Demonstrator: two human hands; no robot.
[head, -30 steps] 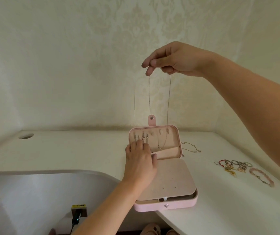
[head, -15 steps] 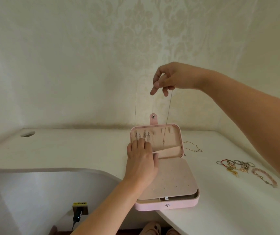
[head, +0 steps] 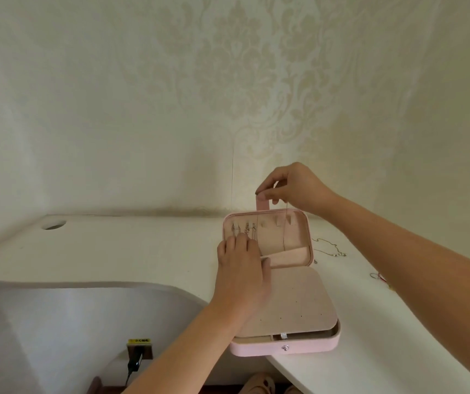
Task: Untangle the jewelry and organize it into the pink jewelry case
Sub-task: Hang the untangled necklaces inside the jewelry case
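Observation:
The pink jewelry case (head: 307, 346) lies open on the white desk, its lid (head: 299, 220) standing upright with several pieces hanging on hooks at its left. My right hand (head: 293, 186) hovers just above the lid's top edge and pinches a thin chain necklace (head: 285, 231), which hangs down in front of the lid's inner face. My left hand (head: 241, 260) rests against the lid's lower left, fingers extended over the hanging pieces and the pocket edge. A beige perforated panel (head: 296, 302) covers the case's base.
Another thin chain (head: 330, 250) lies on the desk (head: 114, 251) right of the case. Part of a ring-and-bracelet cluster (head: 377, 276) shows beside my right forearm. A round cable hole (head: 54, 224) sits far left. A plug and socket (head: 138, 351) are below the desk edge.
My right hand has come down from high above the case to just over the lid, lowering the chain into the lid. My left hand has stayed against the lid.

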